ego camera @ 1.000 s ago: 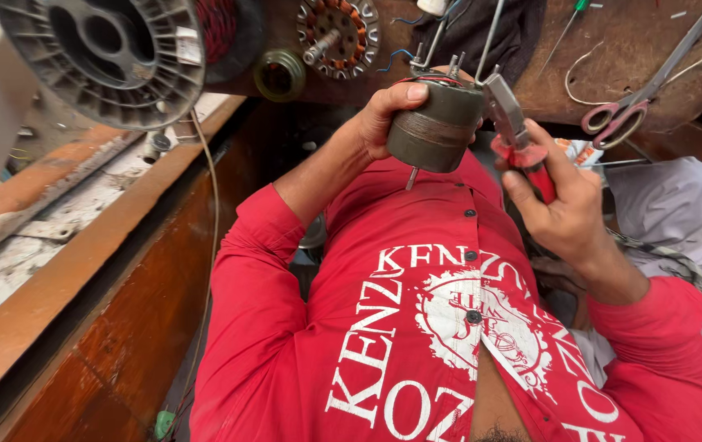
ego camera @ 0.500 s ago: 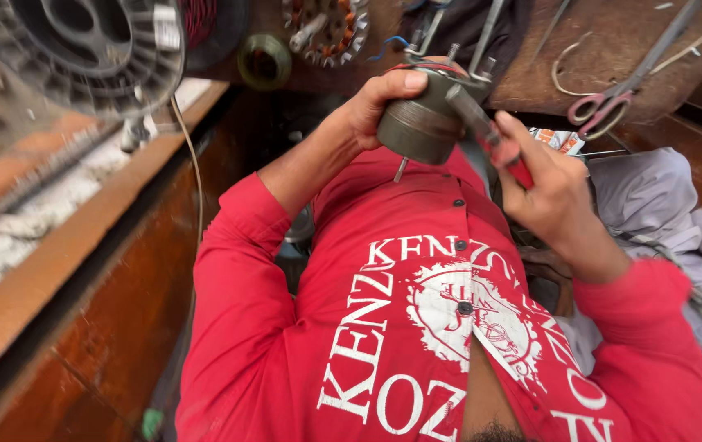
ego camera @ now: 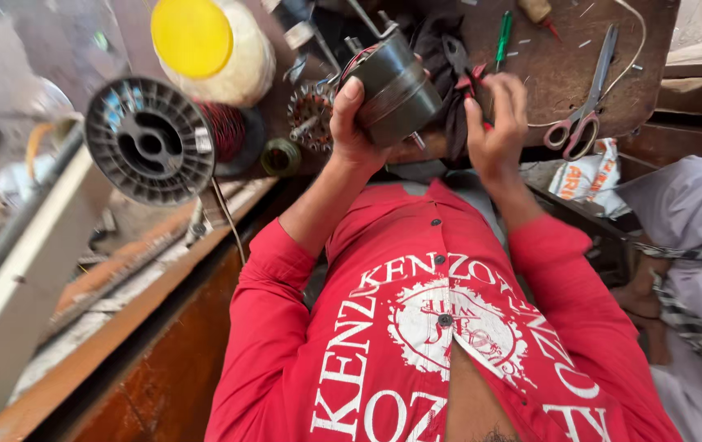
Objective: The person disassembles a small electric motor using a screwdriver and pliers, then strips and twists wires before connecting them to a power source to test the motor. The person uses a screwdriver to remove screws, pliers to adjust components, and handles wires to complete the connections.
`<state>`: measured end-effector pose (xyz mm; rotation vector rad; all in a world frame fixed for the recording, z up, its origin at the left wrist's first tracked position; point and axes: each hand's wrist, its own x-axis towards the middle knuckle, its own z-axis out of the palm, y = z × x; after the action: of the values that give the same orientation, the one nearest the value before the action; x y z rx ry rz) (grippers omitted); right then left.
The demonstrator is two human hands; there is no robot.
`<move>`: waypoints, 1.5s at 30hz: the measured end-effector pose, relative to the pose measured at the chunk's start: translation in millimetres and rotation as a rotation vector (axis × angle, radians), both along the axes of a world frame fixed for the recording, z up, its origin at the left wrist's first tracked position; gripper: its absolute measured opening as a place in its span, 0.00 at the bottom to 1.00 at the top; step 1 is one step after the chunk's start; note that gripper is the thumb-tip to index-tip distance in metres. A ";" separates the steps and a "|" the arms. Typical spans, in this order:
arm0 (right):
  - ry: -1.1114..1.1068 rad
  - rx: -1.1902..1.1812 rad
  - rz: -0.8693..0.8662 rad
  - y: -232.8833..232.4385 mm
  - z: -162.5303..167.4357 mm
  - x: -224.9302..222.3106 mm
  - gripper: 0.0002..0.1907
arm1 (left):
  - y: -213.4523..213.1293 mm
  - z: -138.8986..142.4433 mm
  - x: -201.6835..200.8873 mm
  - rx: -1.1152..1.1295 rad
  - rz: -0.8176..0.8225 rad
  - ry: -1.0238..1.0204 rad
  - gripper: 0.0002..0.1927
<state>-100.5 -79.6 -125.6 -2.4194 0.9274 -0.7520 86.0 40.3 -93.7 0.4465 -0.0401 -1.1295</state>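
Note:
My left hand (ego camera: 354, 123) grips a dark grey cylindrical motor part (ego camera: 394, 85) with wires at its top, held up in front of my red shirt. My right hand (ego camera: 496, 124) holds red-handled pliers (ego camera: 463, 69) just to the right of the motor part, their dark jaws pointing up beside it. Both hands hover over the edge of a brown wooden work board (ego camera: 568, 69).
A grey spool of red wire (ego camera: 162, 139) lies at the left. Behind it is a yellow-capped roll (ego camera: 212, 41). A toothed rotor (ego camera: 311, 115) sits by the spool. Scissors (ego camera: 586, 98) and a green screwdriver (ego camera: 503, 33) lie on the board. Another person's grey-clothed leg (ego camera: 695, 237) is at the right.
The view has shifted, showing more of the board and spool. Both hands moved up and away from my chest with the motor part and pliers still held.

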 end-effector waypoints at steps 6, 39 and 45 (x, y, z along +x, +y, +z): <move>-0.274 0.249 0.192 37.0 84.0 15.7 0.19 | -20.0 27.7 -2.9 -0.003 0.187 -0.325 0.39; -0.171 -0.123 0.257 16.5 100.6 27.7 0.19 | -13.6 40.0 -23.6 0.398 0.211 -0.262 0.35; -0.432 0.823 0.494 5.9 45.5 -2.3 0.09 | -8.3 31.8 -1.7 -0.033 -0.055 0.156 0.37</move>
<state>-102.8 -73.7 -80.1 -1.5634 0.3275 -0.5228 84.3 32.0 -61.9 0.3286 0.0662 -1.2133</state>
